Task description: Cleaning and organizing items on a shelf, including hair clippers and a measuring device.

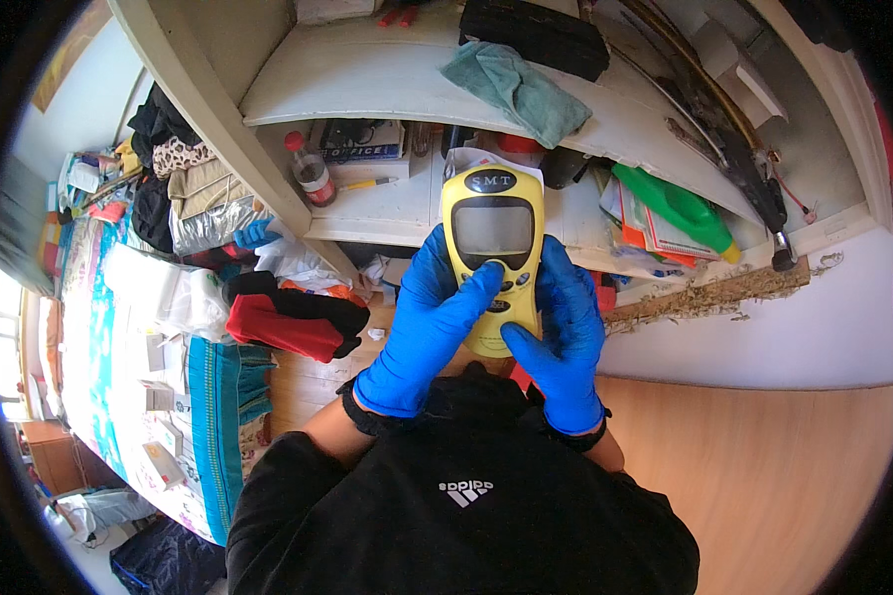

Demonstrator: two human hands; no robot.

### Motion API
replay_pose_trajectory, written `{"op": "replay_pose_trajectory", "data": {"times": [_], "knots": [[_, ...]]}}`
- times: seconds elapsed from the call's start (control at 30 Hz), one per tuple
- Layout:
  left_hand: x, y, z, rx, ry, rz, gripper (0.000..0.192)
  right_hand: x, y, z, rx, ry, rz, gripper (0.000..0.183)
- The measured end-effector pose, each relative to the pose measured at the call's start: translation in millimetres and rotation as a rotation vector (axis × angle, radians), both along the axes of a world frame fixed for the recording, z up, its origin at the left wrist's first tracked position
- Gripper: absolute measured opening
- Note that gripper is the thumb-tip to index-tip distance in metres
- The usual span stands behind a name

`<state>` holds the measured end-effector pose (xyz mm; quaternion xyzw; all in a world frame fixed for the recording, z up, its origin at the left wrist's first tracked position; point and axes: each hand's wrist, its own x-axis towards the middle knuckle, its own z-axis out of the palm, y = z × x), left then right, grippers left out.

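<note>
A yellow handheld electronic device (493, 253) with a grey screen and dark oval buttons is held upright before my chest. My left hand (439, 297), in a blue glove, grips its left side, with the thumb lying over the buttons below the screen. On its right side my right hand (562, 335), gloved in blue too, supports it, the thumb near its lower end. The screen looks blank. Fingers behind the device are hidden. Just past its top edge a piece of white, paper-like material (470, 158) shows.
White shelves (342, 89) stand ahead, bearing a teal cloth (517, 89), a green plastic bottle (670, 208), a red-capped bottle (312, 178) and books (363, 140). Left is a bed (111, 357) with small boxes (162, 465) and clothes. A wooden panel (744, 461) lies right.
</note>
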<state>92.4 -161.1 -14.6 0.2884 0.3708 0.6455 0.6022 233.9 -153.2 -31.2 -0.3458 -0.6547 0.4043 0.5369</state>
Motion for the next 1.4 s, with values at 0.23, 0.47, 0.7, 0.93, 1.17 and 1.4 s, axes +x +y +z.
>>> {"op": "replay_pose_trajectory", "data": {"times": [0.23,0.47,0.7,0.93,1.17,1.4], "knots": [[-0.6,4.4,-7.8,0.007,-0.123,-0.021,0.051,0.7,3.2,-0.6,-0.023,0.041,0.083,0.073],[-1.3,2.9,-6.1,0.002,-0.091,-0.024,0.052,2.1,2.2,-3.2,-0.030,0.073,0.104,0.073],[-1.1,1.9,-6.7,0.036,-0.084,-0.037,0.053,2.2,-1.1,6.2,-0.129,0.122,0.107,0.068],[-7.1,-3.5,-13.7,-0.053,0.060,-0.184,0.055,7.6,4.0,7.7,-0.319,0.165,0.040,0.050],[-13.1,-7.9,-10.6,-0.029,0.073,-0.275,0.057,7.3,4.8,5.5,-0.342,0.255,0.044,0.045],[-14.2,-12.3,-6.8,0.165,0.289,-0.295,0.056,17.1,2.2,1.5,-0.108,0.111,0.018,0.046]]}}
